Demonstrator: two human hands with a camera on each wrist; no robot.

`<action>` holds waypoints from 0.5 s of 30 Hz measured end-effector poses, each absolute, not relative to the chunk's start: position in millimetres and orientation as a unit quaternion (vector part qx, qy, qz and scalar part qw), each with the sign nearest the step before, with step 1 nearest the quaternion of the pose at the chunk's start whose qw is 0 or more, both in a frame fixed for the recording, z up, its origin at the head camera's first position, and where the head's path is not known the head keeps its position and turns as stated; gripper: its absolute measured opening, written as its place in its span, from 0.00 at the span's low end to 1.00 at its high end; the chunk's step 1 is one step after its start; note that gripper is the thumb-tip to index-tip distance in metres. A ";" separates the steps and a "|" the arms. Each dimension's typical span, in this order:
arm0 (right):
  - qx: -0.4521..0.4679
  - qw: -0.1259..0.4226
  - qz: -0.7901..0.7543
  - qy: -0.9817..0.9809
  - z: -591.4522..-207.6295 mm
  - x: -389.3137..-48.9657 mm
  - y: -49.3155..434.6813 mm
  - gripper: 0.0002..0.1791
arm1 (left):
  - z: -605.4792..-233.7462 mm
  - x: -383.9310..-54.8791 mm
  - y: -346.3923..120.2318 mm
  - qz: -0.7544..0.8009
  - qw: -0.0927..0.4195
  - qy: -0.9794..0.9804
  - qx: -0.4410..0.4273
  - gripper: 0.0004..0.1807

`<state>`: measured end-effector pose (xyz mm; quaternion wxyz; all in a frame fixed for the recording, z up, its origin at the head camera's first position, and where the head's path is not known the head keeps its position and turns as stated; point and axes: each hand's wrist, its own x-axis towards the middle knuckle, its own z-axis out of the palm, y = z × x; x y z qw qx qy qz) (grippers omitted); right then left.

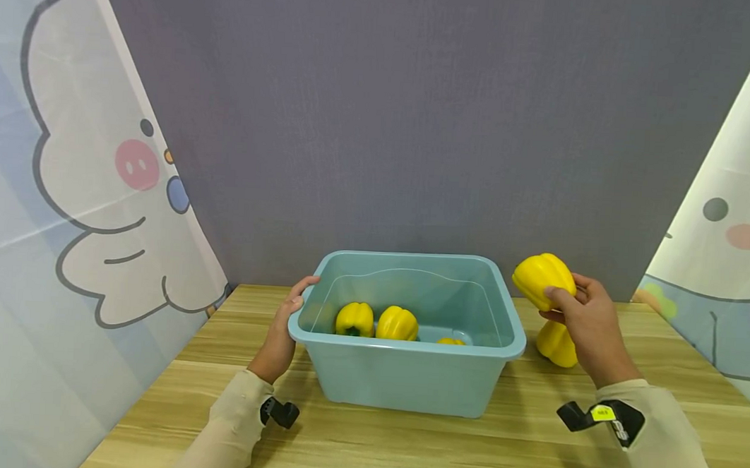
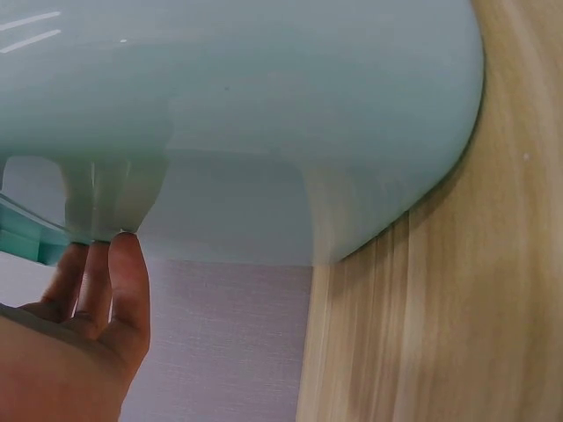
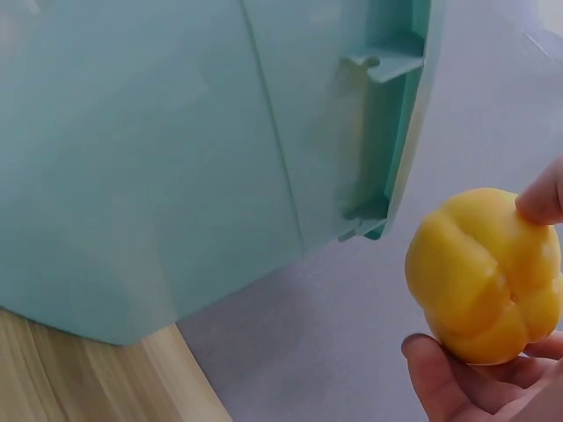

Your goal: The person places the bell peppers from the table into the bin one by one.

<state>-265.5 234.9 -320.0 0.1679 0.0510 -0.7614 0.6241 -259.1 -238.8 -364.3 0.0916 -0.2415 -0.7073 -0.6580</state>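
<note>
A yellow bell pepper (image 1: 541,274) is held in my right hand (image 1: 592,334), between the thumb and fingers, raised just right of a light blue plastic bin (image 1: 405,378). In the right wrist view the lobed end of this pepper (image 3: 475,272) shows, with the bin's outer wall (image 3: 141,167) beside it. My left hand (image 1: 280,338) grips the bin's left rim, and in the left wrist view its fingertips touch the outer wall (image 2: 264,114) there. Inside the bin lie a yellow pepper (image 1: 355,318), another pepper (image 1: 398,324) and a third (image 1: 451,341), mostly hidden by the front rim.
Another yellow pepper (image 1: 557,345) rests on the wood-grain table (image 1: 414,452) right of the bin, partly hidden by my right hand. A grey panel (image 1: 419,123) rises behind the table. Cartoon-printed curtains (image 1: 81,261) hang at both sides.
</note>
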 end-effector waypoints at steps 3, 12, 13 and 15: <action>0.055 0.167 0.637 -0.750 -318.1 -263.9 233.8 0.41 | -364.1 -259.3 -238.4 -0.659 0.092 -0.706 -0.240 0.31; 0.084 0.170 0.659 -0.727 -311.8 -256.4 226.9 0.40 | -364.9 -259.7 -238.6 -0.661 0.093 -0.705 -0.238 0.31; 0.088 0.170 0.664 -0.722 -311.1 -255.8 226.1 0.40 | -365.1 -259.8 -238.6 -0.662 0.093 -0.705 -0.238 0.31; 0.097 0.169 0.675 -0.712 -310.3 -254.8 224.4 0.39 | -365.3 -259.9 -238.9 -0.661 0.092 -0.705 -0.238 0.31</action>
